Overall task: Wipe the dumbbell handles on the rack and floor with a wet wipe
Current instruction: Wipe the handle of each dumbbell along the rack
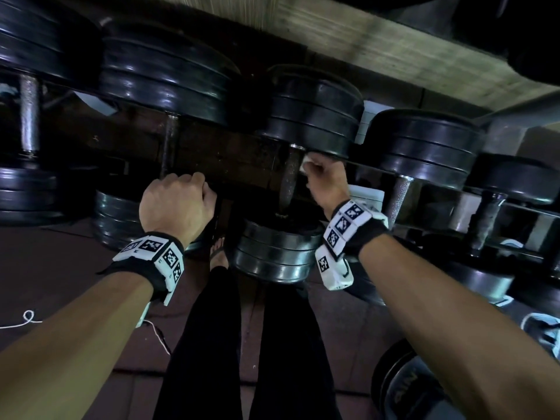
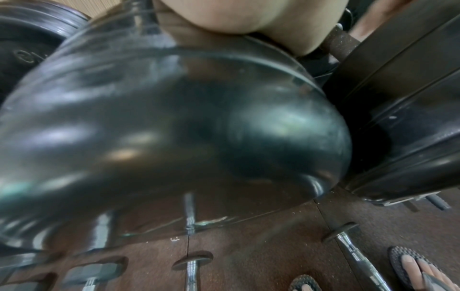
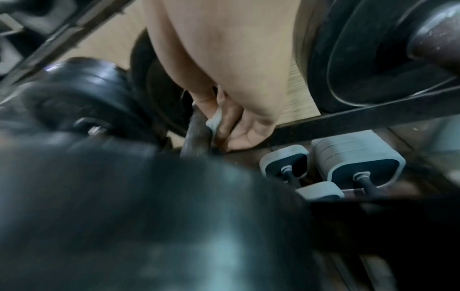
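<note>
Black plate dumbbells lie in a row on the rack [image 1: 515, 204]. My right hand [image 1: 325, 180] pinches a crumpled white wet wipe [image 1: 305, 164] and holds it against the right side of the centre dumbbell's dark, rusty handle [image 1: 289, 177], just below its far plates [image 1: 315, 116]. The right wrist view shows the wipe [image 3: 214, 120] pressed between my fingers [image 3: 230, 118] and the handle [image 3: 196, 132]. My left hand [image 1: 177, 201] is curled in a fist round the near end of the neighbouring dumbbell's handle [image 1: 168, 144]; its fingertips are hidden. A black plate [image 2: 174, 128] fills the left wrist view.
More dumbbells crowd the rack on both sides [image 1: 424, 147]. Grey square dumbbells [image 3: 358, 157] and chrome-handled ones [image 2: 190, 265] lie on the brown floor. My sandalled feet [image 2: 410, 265] stand close to the rack. A white cord [image 1: 27, 316] trails at the left.
</note>
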Demonstrator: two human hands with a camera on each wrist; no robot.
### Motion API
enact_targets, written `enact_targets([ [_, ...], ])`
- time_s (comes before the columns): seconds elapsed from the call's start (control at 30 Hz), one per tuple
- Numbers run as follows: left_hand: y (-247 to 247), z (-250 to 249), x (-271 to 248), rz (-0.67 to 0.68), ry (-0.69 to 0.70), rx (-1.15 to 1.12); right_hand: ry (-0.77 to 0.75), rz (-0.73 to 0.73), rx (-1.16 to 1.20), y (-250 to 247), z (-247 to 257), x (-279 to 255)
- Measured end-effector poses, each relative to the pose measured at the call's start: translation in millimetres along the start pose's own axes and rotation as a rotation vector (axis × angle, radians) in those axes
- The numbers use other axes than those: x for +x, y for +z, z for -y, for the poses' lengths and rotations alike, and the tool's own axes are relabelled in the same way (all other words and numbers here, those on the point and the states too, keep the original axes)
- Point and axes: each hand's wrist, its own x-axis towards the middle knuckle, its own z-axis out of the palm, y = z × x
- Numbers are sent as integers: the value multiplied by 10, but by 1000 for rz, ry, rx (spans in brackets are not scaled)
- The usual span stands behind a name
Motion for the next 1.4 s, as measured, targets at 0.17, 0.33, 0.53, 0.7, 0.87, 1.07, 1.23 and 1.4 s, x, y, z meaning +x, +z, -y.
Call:
enact_targets([
  [0.17,-11,3,1,17,-4,-2,-50,237,-169,-153,-221,-566],
  [0.33,-19,-3,0,24,-5,-2,-211,76,-179,-262,-49,-526],
  [0.53,-12,3,1,8,10,-8,-360,-18,-362,-116,162,-568],
  [0.7,-2,8,1,-4,20,6,-391,315,-490,-212,-81,-823],
  [0.87,0,6,0,23,-3,5,-590,-20,-375,-219,217,-521],
  [1.07,-11,5,2,12,-11,-17,-695,16,-525,-103,155,-473],
  [1.23,-22,2,3,10,-13,-11,-406,448,-536,-97,57,-675],
  [1.4,2,5,-2,10,-6,-17,-575,87,-433,-109,340,-513],
])
